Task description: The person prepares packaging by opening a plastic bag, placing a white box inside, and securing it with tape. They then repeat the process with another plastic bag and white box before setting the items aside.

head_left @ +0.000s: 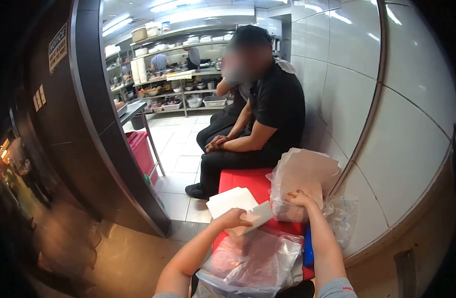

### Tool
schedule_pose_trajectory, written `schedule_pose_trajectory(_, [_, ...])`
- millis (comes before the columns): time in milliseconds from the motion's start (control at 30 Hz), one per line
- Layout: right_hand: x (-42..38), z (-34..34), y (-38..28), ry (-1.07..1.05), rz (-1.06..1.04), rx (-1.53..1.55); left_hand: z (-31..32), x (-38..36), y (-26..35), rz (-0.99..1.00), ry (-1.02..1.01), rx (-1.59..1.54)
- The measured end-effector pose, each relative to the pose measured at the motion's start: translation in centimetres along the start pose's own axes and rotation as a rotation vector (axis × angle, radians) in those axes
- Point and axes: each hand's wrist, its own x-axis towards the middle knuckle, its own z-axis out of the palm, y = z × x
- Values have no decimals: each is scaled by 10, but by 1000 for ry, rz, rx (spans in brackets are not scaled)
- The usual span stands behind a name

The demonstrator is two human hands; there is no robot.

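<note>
My left hand [234,217] grips a folded piece of white paper [257,216] over a stack of white sheets [231,199] lying on the red bench [252,180]. My right hand [300,198] reaches into a clear plastic bag holding a thick stack of paper sheets [301,175], fingers on the top edge of the stack. A second clear plastic bag [255,260] with pale sheets inside lies on my lap, below both hands.
A person in black clothes [267,119] sits on the far end of the red bench with hands clasped. A white tiled wall [387,124] runs along the right. A dark curved pillar [103,124] stands left. Kitchen shelves [188,74] and other workers are at the back.
</note>
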Motion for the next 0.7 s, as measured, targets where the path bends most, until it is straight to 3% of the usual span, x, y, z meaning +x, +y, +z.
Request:
schedule_pose_trajectory(67, [21, 13, 24, -131, -61, 60, 8, -9, 2, 128, 63, -55])
schedule_pose_trajectory(133, [30, 20, 42, -201, -168, 61, 8, -31, 23, 121, 14, 86])
schedule_pose_trajectory(233, [19, 13, 37, -168, -107, 130, 34, -49, 14, 240, 37, 266])
schedule_pose_trajectory(333, [-22, 1, 13, 148, 76, 237, 62, -69, 8, 218, -16, 429])
schedule_pose_trajectory(400, [-87, -4, -8, 744, -269, 104, 79, -77, -11, 267, 36, 492])
schedule_pose_trajectory(467, [-157, -8, -16, 897, -328, 261, 91, -73, -34, 317, 54, 526])
schedule_pose_trajectory(533, [-219, 9, 4, 1034, -194, 150, 93, -66, -40, 269, 81, 523])
schedule_pose_trajectory(633, [-269, 57, 49, 1139, 189, 147, 84, -62, -30, 246, 99, 491])
schedule_pose_trajectory(700, [-280, 83, 69, 999, 341, 89, 83, -56, -23, 242, 115, 444])
